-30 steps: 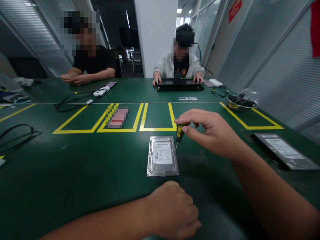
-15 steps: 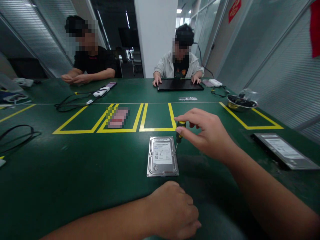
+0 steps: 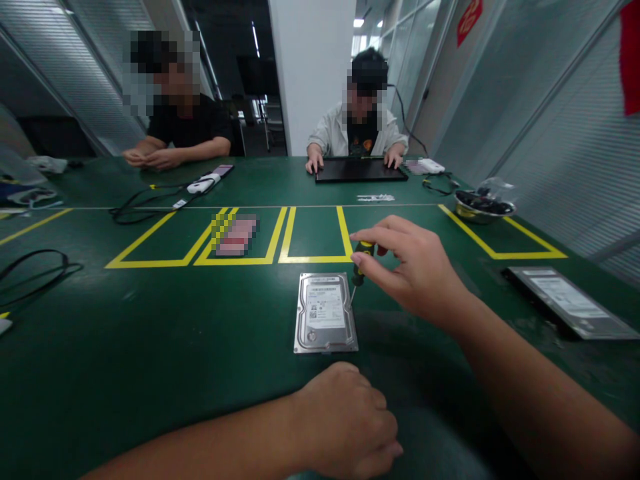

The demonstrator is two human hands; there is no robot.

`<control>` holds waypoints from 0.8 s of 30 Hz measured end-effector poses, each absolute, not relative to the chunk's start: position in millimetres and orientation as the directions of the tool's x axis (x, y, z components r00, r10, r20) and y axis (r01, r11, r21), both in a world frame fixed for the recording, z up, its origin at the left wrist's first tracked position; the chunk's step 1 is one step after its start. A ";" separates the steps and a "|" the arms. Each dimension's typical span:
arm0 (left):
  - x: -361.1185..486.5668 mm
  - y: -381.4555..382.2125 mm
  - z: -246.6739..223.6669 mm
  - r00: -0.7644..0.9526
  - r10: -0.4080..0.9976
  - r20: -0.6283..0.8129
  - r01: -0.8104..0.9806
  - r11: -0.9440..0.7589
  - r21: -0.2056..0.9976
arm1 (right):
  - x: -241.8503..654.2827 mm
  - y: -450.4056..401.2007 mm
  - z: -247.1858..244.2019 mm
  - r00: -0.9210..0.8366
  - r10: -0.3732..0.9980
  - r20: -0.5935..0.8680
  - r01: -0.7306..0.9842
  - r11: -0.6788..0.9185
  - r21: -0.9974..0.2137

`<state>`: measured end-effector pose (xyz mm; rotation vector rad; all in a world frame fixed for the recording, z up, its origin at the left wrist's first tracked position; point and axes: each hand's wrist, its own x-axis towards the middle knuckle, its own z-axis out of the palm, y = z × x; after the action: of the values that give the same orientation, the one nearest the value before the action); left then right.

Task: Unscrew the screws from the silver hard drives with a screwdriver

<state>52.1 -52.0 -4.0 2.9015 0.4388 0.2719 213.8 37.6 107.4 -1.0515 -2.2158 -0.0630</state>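
A silver hard drive [image 3: 323, 313] with a white printed label lies flat on the green table. My right hand [image 3: 413, 270] holds a small screwdriver [image 3: 361, 263] between thumb and fingers. Its dark green and yellow handle leans to the right, and its thin shaft comes down at the drive's right edge. Whether the tip sits in a screw is too small to tell. My left hand [image 3: 350, 420] rests in a loose fist on the table, just in front of the drive and apart from it. Its palm is hidden; no object shows in it.
Another hard drive [image 3: 570, 303] lies at the right. Behind it stands a metal bowl [image 3: 483, 207] of dark parts and clear plastic. Yellow tape [image 3: 315, 259] marks rectangles, one bearing a blurred pink item [image 3: 237, 235]. Cables [image 3: 135, 207] lie left. Across sit two people, one holding a black panel [image 3: 361, 169].
The top of the screwdriver has tipped slightly to the right, and my right thumb and fingers have shifted a little on its handle. My left hand and the drive stay put.
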 end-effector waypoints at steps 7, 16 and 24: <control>52.0 -51.6 -5.8 0.939 0.306 0.157 0.272 -0.940 0.205 | 215.8 39.7 108.0 -0.448 0.701 0.554 0.637 0.685 -0.352; 52.6 -51.6 -8.3 0.928 0.312 0.202 0.274 -0.941 0.197 | 216.1 38.4 112.2 -0.486 0.656 0.577 0.599 0.731 -0.327; 51.4 -51.9 -8.0 0.933 0.305 0.192 0.267 -0.943 0.200 | 215.4 37.4 113.5 -0.476 0.675 0.564 0.630 0.709 -0.317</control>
<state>51.4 -51.9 -8.0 2.9195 0.4350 0.3309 215.4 37.4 113.5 -0.9878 -2.2310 0.0849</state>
